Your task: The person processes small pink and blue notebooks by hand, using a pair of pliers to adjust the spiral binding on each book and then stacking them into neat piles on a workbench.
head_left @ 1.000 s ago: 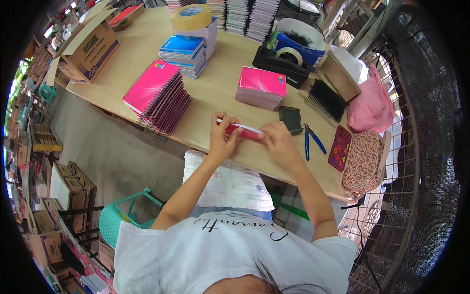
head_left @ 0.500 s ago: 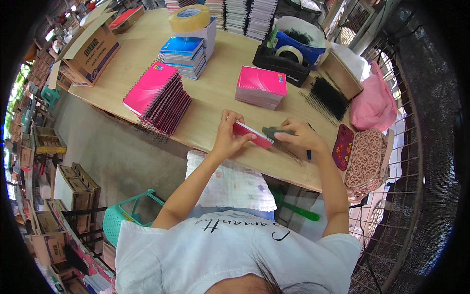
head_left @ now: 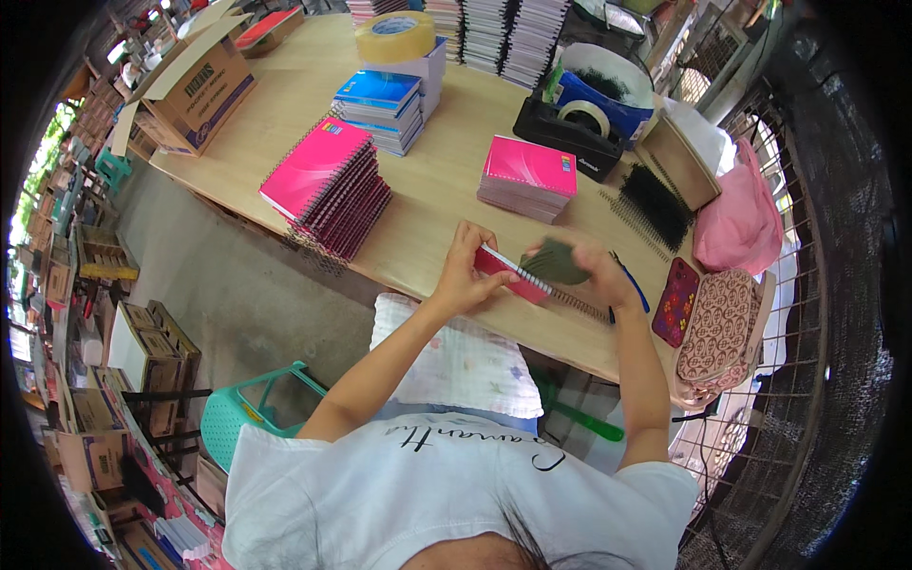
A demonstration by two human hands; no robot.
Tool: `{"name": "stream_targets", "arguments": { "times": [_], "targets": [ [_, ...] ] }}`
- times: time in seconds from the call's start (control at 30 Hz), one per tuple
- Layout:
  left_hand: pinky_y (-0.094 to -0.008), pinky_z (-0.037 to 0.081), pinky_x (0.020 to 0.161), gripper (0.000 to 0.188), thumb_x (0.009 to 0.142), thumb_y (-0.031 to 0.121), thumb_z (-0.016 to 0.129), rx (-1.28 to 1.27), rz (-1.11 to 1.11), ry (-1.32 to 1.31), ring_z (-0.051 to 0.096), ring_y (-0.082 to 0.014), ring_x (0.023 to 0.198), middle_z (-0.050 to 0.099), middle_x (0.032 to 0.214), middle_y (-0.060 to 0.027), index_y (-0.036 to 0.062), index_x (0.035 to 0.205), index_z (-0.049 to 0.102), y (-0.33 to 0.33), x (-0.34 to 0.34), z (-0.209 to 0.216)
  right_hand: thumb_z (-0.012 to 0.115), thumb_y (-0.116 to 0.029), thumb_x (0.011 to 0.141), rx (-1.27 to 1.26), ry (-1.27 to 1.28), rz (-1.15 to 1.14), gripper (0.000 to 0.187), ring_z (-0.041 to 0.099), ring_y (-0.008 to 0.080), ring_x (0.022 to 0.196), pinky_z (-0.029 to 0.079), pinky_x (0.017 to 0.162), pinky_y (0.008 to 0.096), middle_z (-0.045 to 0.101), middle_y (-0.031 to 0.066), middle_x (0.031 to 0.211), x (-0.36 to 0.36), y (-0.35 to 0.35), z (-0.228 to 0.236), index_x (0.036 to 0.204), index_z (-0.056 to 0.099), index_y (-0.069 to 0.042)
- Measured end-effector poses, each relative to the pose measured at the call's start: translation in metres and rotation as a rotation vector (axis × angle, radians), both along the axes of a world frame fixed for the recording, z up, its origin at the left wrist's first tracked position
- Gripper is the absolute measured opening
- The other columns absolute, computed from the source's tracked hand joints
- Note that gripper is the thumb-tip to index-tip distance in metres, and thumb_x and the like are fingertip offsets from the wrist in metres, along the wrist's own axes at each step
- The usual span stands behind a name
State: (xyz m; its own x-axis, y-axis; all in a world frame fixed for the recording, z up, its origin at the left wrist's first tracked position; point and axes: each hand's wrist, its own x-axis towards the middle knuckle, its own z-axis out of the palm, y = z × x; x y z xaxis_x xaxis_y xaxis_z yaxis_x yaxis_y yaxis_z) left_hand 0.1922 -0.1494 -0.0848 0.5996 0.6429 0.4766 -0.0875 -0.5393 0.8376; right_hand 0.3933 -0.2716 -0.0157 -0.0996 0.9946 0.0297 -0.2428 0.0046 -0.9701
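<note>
My left hand (head_left: 467,271) grips a small pink-covered notebook (head_left: 528,289) tilted on edge, thumb on the cover and fingers behind. A thin metal spiral coil (head_left: 581,306) runs through the notebook's edge holes and sticks out to the right. My right hand (head_left: 597,266) is closed on a dark green cloth-like piece (head_left: 560,262), held just above the coil. Motion blurs that piece, so its exact kind does not show. By the right wrist lies a slim blue thing (head_left: 635,283), partly hidden.
Coil-bound pink notebooks (head_left: 323,180) stand stacked at left, and a lower pink stack (head_left: 527,176) sits ahead. Behind are blue notebooks (head_left: 380,100), a tape dispenser (head_left: 570,133) and a carton (head_left: 199,100). To the right lie dark coils (head_left: 655,204), a phone (head_left: 676,302) and a patterned pouch (head_left: 719,328).
The right hand has turned and drawn slightly away from the notebook, showing more of the green piece. The left hand keeps its hold. The whole view has shifted slightly.
</note>
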Motion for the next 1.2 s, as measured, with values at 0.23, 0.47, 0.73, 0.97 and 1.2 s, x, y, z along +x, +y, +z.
{"name": "stream_targets", "arguments": {
  "times": [0.23,0.47,0.73,0.97,1.2],
  "targets": [
    [-0.0276,0.042,0.079,0.053,0.07,0.017,0.085,-0.029,-0.018,-0.04,0.046,-0.0152,0.09,0.045,0.097,-0.0041,0.0055,0.106,0.046,-0.002,0.003,-0.001,0.061,-0.043,0.088,0.069,-1.098,-0.184,0.04,0.061,0.0322,0.106,0.046,0.093,0.0359,0.06,0.0175,0.12,-0.011,0.016,-0.001,0.107,0.073,-0.01],
    [-0.0272,0.048,0.085,0.044,0.082,-0.006,0.066,-0.601,-0.356,-0.315,0.055,-0.0122,0.095,0.053,0.101,-0.0043,0.0075,0.117,0.043,0.033,-0.017,-0.018,0.06,-0.044,0.09,0.009,-1.158,-0.175,0.045,0.062,0.0247,0.106,0.047,0.091,0.0357,0.064,0.012,0.116,-0.019,0.023,0.001,0.114,0.069,-0.007],
    [-0.0247,0.052,0.075,0.045,0.08,-0.007,0.068,-0.724,-0.341,-0.312,0.06,-0.0126,0.085,0.06,0.095,-0.0059,0.0072,0.115,0.043,0.029,-0.015,-0.01,0.059,-0.041,0.092,-0.034,-0.576,-0.182,0.046,0.063,0.0223,0.099,0.048,0.087,0.0315,0.067,0.0103,0.107,-0.017,0.029,-0.001,0.106,0.068,0.002],
    [-0.0242,0.051,0.078,0.049,0.077,-0.009,0.07,-0.749,-0.31,-0.326,0.06,-0.0118,0.086,0.062,0.093,-0.0059,0.0067,0.115,0.044,0.023,-0.014,-0.007,0.065,-0.038,0.087,-0.12,-0.256,-0.203,0.049,0.061,0.0333,0.105,0.047,0.09,0.0377,0.063,0.018,0.118,-0.029,0.035,0.002,0.113,0.064,0.004],
    [-0.0242,0.049,0.08,0.053,0.079,-0.008,0.07,-0.774,-0.247,-0.364,0.06,-0.0115,0.088,0.063,0.094,-0.0062,0.0078,0.121,0.042,0.02,-0.027,-0.005,0.069,-0.036,0.083,0.002,-1.203,-0.562,0.055,0.053,0.0367,0.116,0.042,0.1,0.043,0.051,0.0189,0.132,-0.012,-0.003,0.0,0.123,0.059,0.0]
  ]
}}
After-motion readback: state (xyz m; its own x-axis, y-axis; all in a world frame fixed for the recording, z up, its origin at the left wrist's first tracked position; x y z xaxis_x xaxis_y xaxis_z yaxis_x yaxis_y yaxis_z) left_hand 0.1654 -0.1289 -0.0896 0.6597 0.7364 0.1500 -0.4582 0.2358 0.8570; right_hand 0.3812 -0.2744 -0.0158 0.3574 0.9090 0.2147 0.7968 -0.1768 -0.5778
